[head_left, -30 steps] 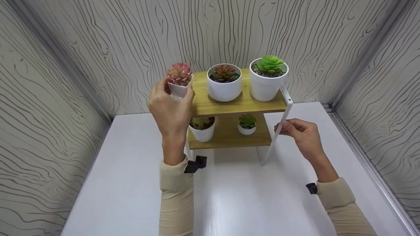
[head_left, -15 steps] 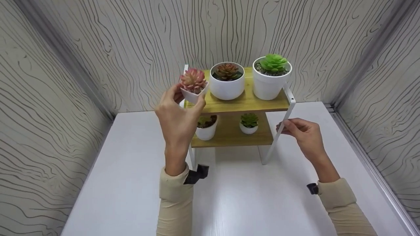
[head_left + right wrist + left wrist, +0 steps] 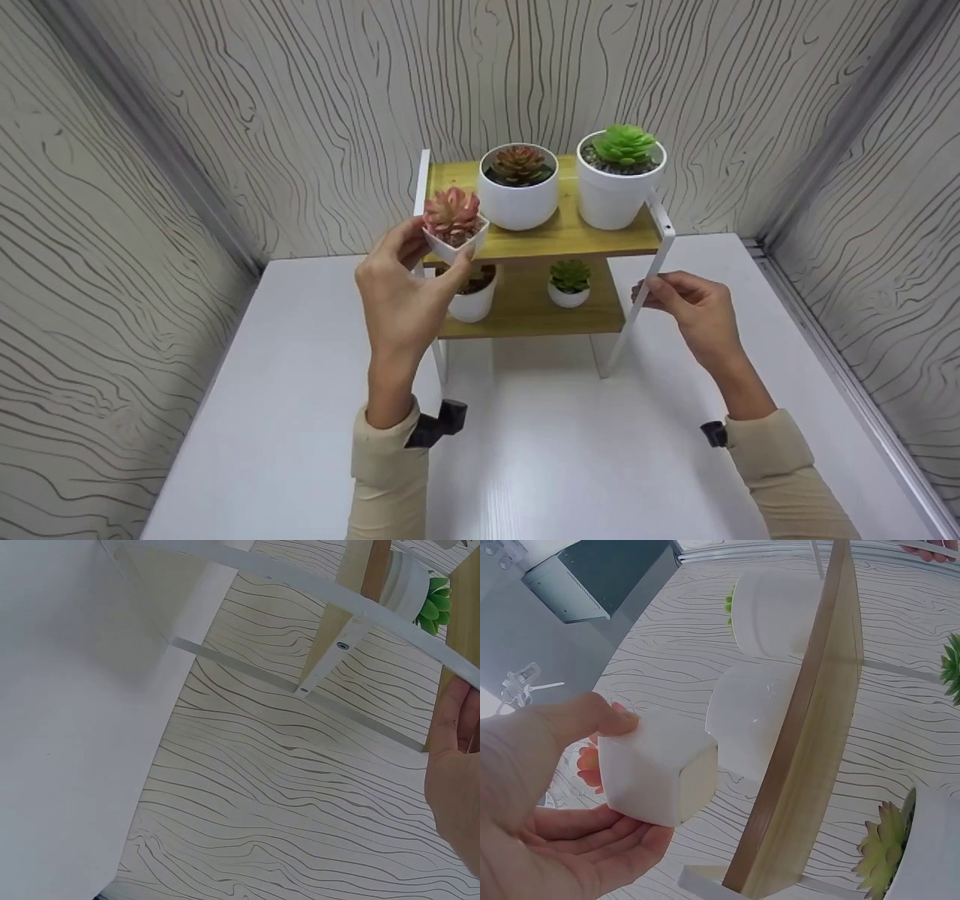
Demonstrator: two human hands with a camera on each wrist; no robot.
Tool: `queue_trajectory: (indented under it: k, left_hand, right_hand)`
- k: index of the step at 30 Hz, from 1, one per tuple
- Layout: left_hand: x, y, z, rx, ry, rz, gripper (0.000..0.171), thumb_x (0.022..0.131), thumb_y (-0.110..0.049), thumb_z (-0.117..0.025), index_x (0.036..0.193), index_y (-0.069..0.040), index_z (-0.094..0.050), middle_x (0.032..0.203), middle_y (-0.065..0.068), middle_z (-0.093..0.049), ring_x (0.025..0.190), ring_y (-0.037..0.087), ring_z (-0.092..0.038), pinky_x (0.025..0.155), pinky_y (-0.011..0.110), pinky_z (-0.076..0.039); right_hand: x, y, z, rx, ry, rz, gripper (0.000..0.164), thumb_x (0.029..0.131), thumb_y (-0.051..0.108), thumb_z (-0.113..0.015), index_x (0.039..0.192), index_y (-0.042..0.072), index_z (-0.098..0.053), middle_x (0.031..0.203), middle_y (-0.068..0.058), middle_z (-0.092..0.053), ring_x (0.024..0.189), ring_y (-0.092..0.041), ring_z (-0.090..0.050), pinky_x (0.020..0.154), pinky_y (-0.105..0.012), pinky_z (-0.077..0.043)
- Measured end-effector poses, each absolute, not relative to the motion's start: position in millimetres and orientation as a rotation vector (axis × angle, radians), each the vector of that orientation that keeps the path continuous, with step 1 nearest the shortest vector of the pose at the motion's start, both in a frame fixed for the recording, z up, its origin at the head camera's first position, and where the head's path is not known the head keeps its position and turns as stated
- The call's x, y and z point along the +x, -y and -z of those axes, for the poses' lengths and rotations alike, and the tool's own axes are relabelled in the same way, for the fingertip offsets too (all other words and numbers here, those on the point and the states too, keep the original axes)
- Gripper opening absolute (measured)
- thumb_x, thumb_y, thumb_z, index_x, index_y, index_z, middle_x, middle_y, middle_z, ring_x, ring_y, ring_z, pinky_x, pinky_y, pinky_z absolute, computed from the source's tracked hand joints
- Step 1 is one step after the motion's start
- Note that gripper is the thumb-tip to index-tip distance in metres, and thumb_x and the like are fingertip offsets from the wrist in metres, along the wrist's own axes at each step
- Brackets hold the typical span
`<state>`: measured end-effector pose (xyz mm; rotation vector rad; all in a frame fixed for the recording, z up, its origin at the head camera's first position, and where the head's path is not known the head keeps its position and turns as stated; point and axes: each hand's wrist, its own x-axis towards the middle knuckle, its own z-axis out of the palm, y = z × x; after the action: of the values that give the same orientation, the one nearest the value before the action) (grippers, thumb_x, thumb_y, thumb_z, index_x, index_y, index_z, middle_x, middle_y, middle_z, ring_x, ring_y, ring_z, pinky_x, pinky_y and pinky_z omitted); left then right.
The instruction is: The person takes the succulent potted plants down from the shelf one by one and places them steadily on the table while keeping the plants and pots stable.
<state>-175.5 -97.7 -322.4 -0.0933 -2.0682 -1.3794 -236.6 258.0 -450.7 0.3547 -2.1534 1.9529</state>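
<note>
My left hand [image 3: 405, 300] grips a small square white pot [image 3: 649, 765] holding a pink succulent [image 3: 452, 214], thumb on one side and fingers on the other. In the left wrist view the pot stands off the front edge of the upper wooden board [image 3: 795, 735]. In the head view it overlaps that board's front left corner, tilted slightly. Over on the right, my right hand [image 3: 694, 307] pinches the white front leg [image 3: 637, 300] of the two-tier plant shelf. The right wrist view catches only part of this hand, at the leg [image 3: 375, 615].
On the upper board stand a round white pot [image 3: 517, 202] with a reddish-brown succulent and a taller white pot [image 3: 611, 199] with a green one. Below, the lower board [image 3: 540, 315] carries two smaller potted succulents. The shelf stands on a white table [image 3: 300, 420] against wood-patterned panels.
My left hand has moved right with the potted pink succulent, then down and toward me, off the upper board's left end to its front edge. The right hand keeps its hold on the leg.
</note>
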Motion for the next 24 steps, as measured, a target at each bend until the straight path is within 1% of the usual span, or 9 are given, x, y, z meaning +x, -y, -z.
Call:
queue_trajectory:
  k: [3,7,11,13,18,22,24]
  left_hand:
    - [-173,98,325,-0.097,2.068,1.429,0.053,0.081,-0.014,-0.090,0.126,0.005,-0.070,0.119,0.018,-0.076,0.109,0.026,-0.076,0.098,0.032,-0.063]
    - [-169,98,329,-0.097,2.059,1.501,0.054,0.080,-0.012,-0.091,0.127,0.004,-0.069,0.120,0.017,-0.075,0.110,0.025,-0.076,0.099,0.032,-0.063]
    - [-167,96,335,-0.111,2.062,1.560,0.055,0.079,-0.010,-0.091,0.127,0.004,-0.069,0.121,0.017,-0.074,0.112,0.025,-0.075,0.100,0.030,-0.062]
    - [-165,95,338,-0.124,2.069,1.580,0.056,0.079,-0.010,-0.091,0.128,0.004,-0.069,0.122,0.017,-0.074,0.113,0.024,-0.075,0.100,0.028,-0.061]
    - [-162,97,346,-0.168,2.049,1.624,0.056,0.078,-0.008,-0.091,0.128,0.005,-0.068,0.122,0.017,-0.073,0.114,0.024,-0.074,0.101,0.026,-0.060]
    - [-158,100,354,-0.197,2.011,1.682,0.055,0.078,-0.003,-0.090,0.127,0.007,-0.068,0.121,0.020,-0.072,0.115,0.029,-0.074,0.101,0.028,-0.061]
    - [-155,101,358,-0.191,2.022,1.691,0.055,0.078,-0.003,-0.090,0.128,0.007,-0.067,0.123,0.020,-0.072,0.116,0.029,-0.074,0.101,0.028,-0.061]
  right_hand:
    - [-236,-258,451,0.328,2.164,-1.936,0.029,0.103,0.011,-0.068,0.112,-0.016,-0.070,0.097,-0.005,-0.082,0.093,-0.022,-0.080,0.090,-0.027,-0.064]
    - [-236,-258,452,0.339,2.162,-1.941,0.027,0.103,0.010,-0.067,0.112,-0.016,-0.071,0.099,-0.013,-0.081,0.095,-0.024,-0.079,0.091,-0.028,-0.064]
    - [-236,-258,451,0.349,2.164,-1.933,0.024,0.103,0.009,-0.067,0.111,-0.012,-0.073,0.098,-0.008,-0.082,0.095,-0.024,-0.079,0.091,-0.028,-0.064]
    - [-236,-258,450,0.349,2.160,-1.932,0.024,0.102,0.009,-0.068,0.111,-0.013,-0.073,0.097,-0.006,-0.082,0.094,-0.023,-0.079,0.091,-0.027,-0.064]
    - [-236,-258,449,0.354,2.145,-1.945,0.025,0.102,0.007,-0.068,0.112,-0.016,-0.071,0.097,-0.007,-0.082,0.093,-0.024,-0.080,0.091,-0.028,-0.064]
    - [-236,-258,450,0.352,2.123,-1.961,0.022,0.102,0.006,-0.067,0.111,-0.013,-0.073,0.097,-0.007,-0.082,0.094,-0.027,-0.080,0.091,-0.028,-0.064]
    - [-236,-257,451,0.349,2.119,-1.960,0.022,0.102,0.006,-0.067,0.111,-0.013,-0.073,0.097,-0.007,-0.082,0.095,-0.027,-0.080,0.091,-0.028,-0.064]
